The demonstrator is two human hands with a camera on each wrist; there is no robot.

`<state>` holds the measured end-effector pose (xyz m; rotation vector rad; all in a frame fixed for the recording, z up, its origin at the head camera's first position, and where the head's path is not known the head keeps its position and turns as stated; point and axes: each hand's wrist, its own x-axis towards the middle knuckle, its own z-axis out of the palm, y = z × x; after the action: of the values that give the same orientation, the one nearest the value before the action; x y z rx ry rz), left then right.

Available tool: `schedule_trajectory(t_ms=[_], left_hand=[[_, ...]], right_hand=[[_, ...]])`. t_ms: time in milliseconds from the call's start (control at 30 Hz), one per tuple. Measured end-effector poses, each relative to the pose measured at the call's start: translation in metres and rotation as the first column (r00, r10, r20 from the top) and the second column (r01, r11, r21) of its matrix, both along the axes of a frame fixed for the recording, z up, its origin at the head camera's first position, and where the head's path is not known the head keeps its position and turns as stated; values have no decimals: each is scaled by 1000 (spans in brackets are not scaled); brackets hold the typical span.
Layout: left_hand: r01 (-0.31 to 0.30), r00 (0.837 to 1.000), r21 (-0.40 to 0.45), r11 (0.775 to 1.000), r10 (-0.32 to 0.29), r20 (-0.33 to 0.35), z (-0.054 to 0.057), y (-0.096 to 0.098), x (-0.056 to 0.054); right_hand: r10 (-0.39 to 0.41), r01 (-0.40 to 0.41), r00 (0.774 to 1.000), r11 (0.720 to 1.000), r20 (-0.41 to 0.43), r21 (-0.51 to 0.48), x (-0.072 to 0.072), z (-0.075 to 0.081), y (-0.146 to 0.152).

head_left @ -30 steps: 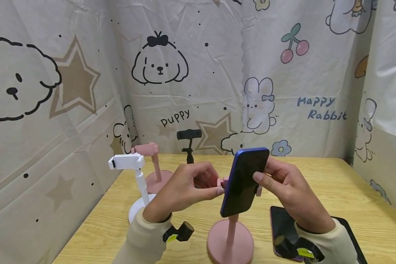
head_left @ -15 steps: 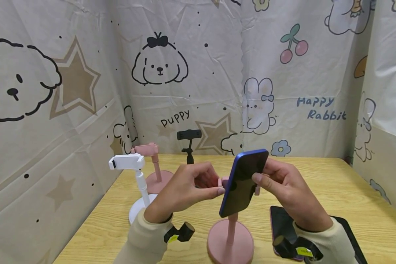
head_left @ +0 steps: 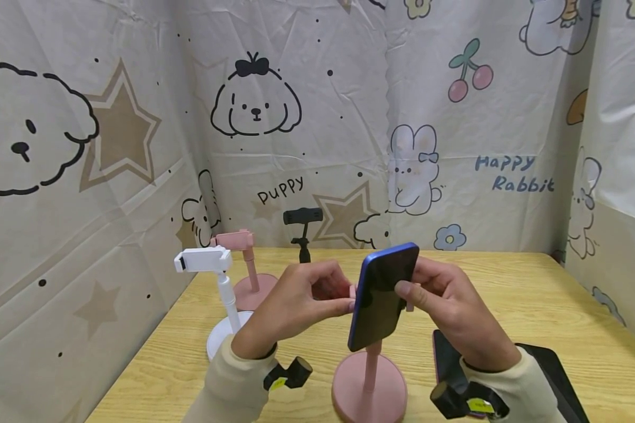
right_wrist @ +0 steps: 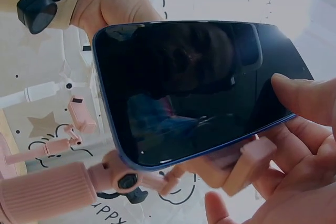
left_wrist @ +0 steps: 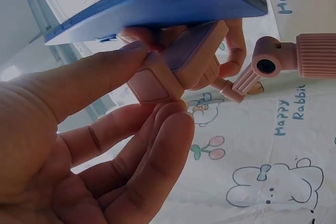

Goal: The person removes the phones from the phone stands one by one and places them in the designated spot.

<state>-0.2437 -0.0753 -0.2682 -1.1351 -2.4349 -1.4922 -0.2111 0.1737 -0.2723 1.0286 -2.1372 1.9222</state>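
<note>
A blue-edged smartphone (head_left: 383,296) is held tilted above a pink phone stand (head_left: 369,388) in the head view. My right hand (head_left: 452,308) pinches the phone's right edge, thumb on the dark screen. My left hand (head_left: 298,302) pinches one end of the stand's pink clamp (left_wrist: 155,85) between thumb and fingers, clearest in the left wrist view. The clamp lies behind the phone's back; a gap shows between part of it and the phone there. In the right wrist view, the other clamp end (right_wrist: 252,163) sticks out below the phone's long edge, near my right fingers.
A white phone stand (head_left: 203,259) and another pink stand (head_left: 251,264) stand at the table's left, with a black stand (head_left: 303,215) behind. Two dark flat devices lie at right: one with a purple-pink edge (head_left: 444,352), and a larger black one (head_left: 547,364) partly under my right sleeve.
My right hand has moved left and slightly down with the smartphone, bringing it closer to my left hand. The left hand and the stand's base have hardly moved.
</note>
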Motion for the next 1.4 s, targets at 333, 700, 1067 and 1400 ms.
schedule_trajectory(t_ms=[333, 700, 1067, 1400], left_hand=[[-6, 1000, -51, 999, 6, -9, -1, 1, -1], [-45, 995, -101, 994, 36, -91, 0, 2, 1], [-93, 990, -93, 991, 82, -114, 3, -10, -1], [-219, 964, -143, 965, 191, -188, 4, -23, -11]], right_hand=[[-13, 14, 1000, 999, 19, -50, 14, 7, 6], [82, -114, 992, 910, -96, -399, 13, 13, 30], [-29, 36, 999, 866, 23, -499, 2, 16, 53], [-262, 318, 939, 909, 222, -271, -14, 6, 55]])
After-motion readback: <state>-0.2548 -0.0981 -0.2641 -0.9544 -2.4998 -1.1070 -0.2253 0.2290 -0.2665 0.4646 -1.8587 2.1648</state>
